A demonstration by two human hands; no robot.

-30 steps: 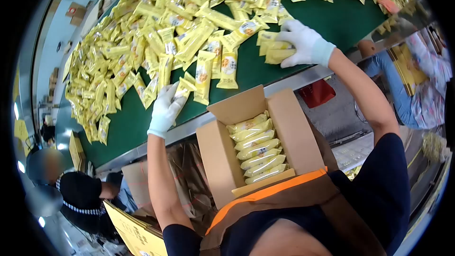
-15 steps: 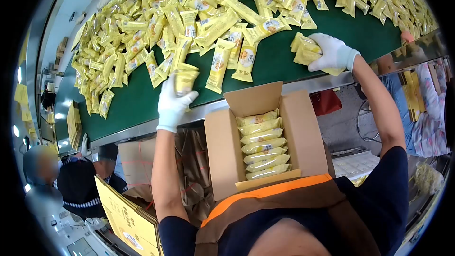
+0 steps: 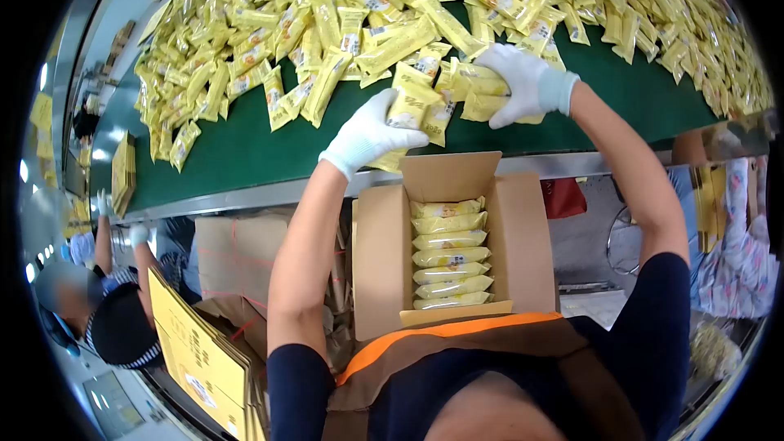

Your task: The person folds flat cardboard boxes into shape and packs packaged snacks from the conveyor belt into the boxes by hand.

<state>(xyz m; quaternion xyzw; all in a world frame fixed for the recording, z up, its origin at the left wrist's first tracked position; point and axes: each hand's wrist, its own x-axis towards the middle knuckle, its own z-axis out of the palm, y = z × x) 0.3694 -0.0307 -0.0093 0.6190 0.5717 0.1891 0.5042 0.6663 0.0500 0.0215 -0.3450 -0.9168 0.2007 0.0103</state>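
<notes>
Inward they come, both hands: a moment ago well apart over the table, now close together just beyond the open carton, the left having swung right and the right back left. White-gloved left hand [image 3: 371, 132] has its fingers closed around a bundle of yellow packets [image 3: 411, 98], tilted up; how many, I can't tell. Across from it, the gloved right hand [image 3: 523, 83] is clamped over a stack of yellow packets [image 3: 482, 86], fingers curling round its right end, and only a narrow gap separates the two loads. Both are above the green table [image 3: 237, 167], with the big heap of packets [image 3: 400, 41] sprawling behind them. Nearer the body, the cardboard carton [image 3: 525, 237] stands open, far flap upright, side flaps folded outward, and inside it one row of packets [image 3: 449, 258] runs from far wall to near wall. Off to the left, a co-worker [image 3: 122, 318] has gloved hands up near the table's edge, next to folded yellow cartons [image 3: 196, 351] leaning at a slant.
</notes>
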